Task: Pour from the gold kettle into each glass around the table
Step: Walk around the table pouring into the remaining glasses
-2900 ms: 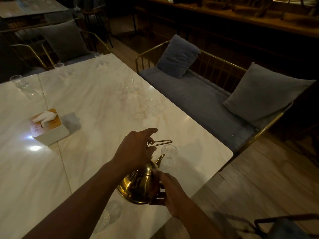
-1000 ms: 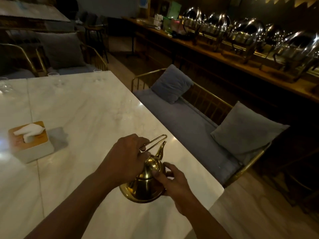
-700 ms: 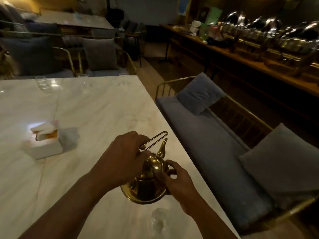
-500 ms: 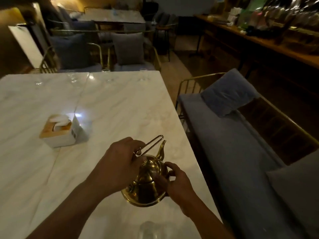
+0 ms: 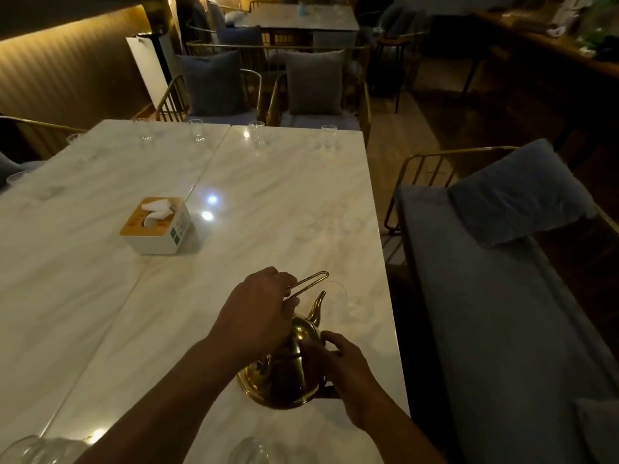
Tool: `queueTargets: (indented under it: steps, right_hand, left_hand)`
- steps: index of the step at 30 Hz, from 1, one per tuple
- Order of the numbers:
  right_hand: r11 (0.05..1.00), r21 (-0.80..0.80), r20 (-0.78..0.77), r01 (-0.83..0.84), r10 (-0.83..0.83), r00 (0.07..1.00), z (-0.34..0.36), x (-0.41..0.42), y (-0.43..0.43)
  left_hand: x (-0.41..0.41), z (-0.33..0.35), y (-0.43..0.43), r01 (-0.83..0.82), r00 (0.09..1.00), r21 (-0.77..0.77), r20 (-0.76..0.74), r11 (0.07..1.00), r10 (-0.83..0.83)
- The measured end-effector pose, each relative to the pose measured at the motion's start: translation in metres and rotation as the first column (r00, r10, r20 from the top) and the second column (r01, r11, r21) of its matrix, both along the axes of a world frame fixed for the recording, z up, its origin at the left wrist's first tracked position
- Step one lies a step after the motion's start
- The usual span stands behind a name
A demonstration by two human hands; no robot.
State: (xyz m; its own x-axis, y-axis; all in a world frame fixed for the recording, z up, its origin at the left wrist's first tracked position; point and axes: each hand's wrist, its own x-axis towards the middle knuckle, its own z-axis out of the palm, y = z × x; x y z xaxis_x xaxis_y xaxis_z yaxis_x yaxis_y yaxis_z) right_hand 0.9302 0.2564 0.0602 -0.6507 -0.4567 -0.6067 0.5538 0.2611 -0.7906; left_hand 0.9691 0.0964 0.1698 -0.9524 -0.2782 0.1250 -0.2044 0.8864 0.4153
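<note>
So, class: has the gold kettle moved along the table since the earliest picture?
Yes. The gold kettle has gone forward along the right edge of the table toward the far end, passing a glass now behind it.

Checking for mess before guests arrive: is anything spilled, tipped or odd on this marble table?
Nothing stands out. The white marble table looks dry, the far clear glasses stand upright, and the white tissue box sits flat. Both hands hold the gold kettle tilted; dim light hides fine detail.
</note>
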Motion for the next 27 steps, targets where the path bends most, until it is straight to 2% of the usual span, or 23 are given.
queueTargets:
  steps: [6, 15, 27]
  right_hand:
    - [0.999, -0.008, 0.080, -0.035, 0.036, 0.996, -0.003, -0.014, 0.004]
    - [0.998, -0.038, 0.168, -0.052, 0.057, 0.984, -0.005, -0.019, 0.006]
    - [0.998, -0.035, 0.182, -0.054, 0.059, 0.982, -0.005, -0.022, 0.000]
  left_hand:
    - [-0.019, -0.001, 0.007, -0.005, 1.000, -0.069, 0.011, 0.998, 0.006]
    - [-0.042, -0.007, 0.009, 0.079, 0.992, -0.168, 0.115, 0.983, -0.060]
    - [-0.052, -0.011, 0.003, 0.060, 0.992, -0.168, 0.123, 0.984, -0.039]
